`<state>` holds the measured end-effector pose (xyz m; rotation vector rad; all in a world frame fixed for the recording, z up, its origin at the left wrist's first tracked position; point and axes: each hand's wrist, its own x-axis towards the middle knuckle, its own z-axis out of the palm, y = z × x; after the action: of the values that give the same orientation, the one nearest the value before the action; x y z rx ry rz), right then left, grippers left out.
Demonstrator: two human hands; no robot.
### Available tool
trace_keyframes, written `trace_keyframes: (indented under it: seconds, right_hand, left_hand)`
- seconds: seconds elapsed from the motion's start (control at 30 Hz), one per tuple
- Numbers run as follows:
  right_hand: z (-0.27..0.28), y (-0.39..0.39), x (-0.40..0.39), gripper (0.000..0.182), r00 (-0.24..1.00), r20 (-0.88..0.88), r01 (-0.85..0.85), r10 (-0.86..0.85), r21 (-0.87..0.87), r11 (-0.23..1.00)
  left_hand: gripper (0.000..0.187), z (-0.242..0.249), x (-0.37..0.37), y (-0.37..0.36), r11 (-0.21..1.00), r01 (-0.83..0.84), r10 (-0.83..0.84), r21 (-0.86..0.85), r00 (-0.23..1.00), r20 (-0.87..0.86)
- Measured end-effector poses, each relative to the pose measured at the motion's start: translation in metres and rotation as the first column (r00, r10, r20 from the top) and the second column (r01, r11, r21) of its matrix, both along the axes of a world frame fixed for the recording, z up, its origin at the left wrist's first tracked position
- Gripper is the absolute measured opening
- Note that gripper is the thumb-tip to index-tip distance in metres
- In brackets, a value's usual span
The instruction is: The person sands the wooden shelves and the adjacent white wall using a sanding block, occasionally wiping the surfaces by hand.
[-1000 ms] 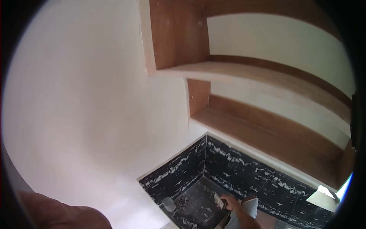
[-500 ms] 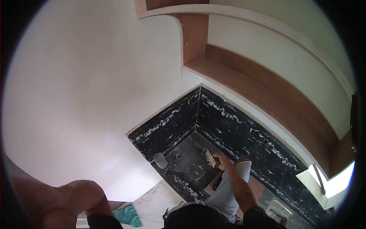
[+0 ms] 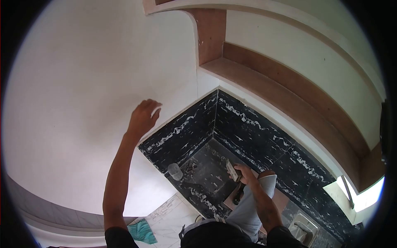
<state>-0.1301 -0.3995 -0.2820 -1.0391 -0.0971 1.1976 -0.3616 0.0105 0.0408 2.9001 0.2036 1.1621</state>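
My left hand (image 3: pixel 144 117) is raised in front of the white wall (image 3: pixel 82 91), just above the top edge of the black tiles. Its fingers are bent, the thumb stands apart from them, and nothing shows in it. Lower right, my right hand (image 3: pixel 245 174) is closed around a small flat block-like tool (image 3: pixel 233 170) with a pale face. It hovers over the dark counter (image 3: pixel 209 163) near my bent knee. On the counter's left side stands a clear plastic cup (image 3: pixel 175 171), with small dark bits (image 3: pixel 190 166) lying beside it.
Black tiles with white veins (image 3: pixel 182 128) line the corner. Above them runs a curved brown shelf (image 3: pixel 281 95). A sink (image 3: pixel 304 228) lies at the lower right, near a bright window (image 3: pixel 370 196). A teal cloth (image 3: pixel 142 231) is at the lower left.
My left arm has swung from the lower left edge up in front of the wall, its hand now in view. The right hand keeps its hold, almost in place.
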Motion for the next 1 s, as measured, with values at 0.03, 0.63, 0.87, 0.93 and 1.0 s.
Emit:
trace_keyframes:
  seconds: [0.03, 0.63, 0.87, 0.93, 1.0]
  right_hand:
    - [0.001, -0.001, 0.0, 0.052, 1.0, 0.004, 0.005, -0.005, 0.014, 1.0]
    - [0.022, -0.002, -0.004, 0.049, 1.0, -0.013, 0.012, -0.01, 0.101, 0.995]
    - [0.104, 0.063, -0.011, 0.05, 0.996, -0.067, 0.066, -0.05, 0.261, 0.963]
    - [0.167, 0.105, -0.01, 0.052, 0.993, 0.106, 0.018, -0.057, 0.338, 0.941]
    - [0.235, 0.146, 0.001, 0.054, 0.92, 0.375, -0.055, -0.116, 0.417, 0.907]
  left_hand:
    - [0.016, -0.031, 0.003, 0.017, 1.0, 0.013, -0.01, 0.021, 0.994, -0.111]
    - [0.026, -0.161, -0.012, 0.082, 0.903, 0.277, -0.07, 0.328, 0.849, -0.524]
    - [0.042, -0.148, -0.008, 0.073, 0.842, 0.355, -0.015, 0.407, 0.769, -0.639]
    - [0.045, -0.148, -0.01, 0.074, 0.841, 0.368, -0.021, 0.398, 0.756, -0.654]
    - [0.045, -0.149, -0.009, 0.073, 0.849, 0.348, 0.006, 0.398, 0.746, -0.666]
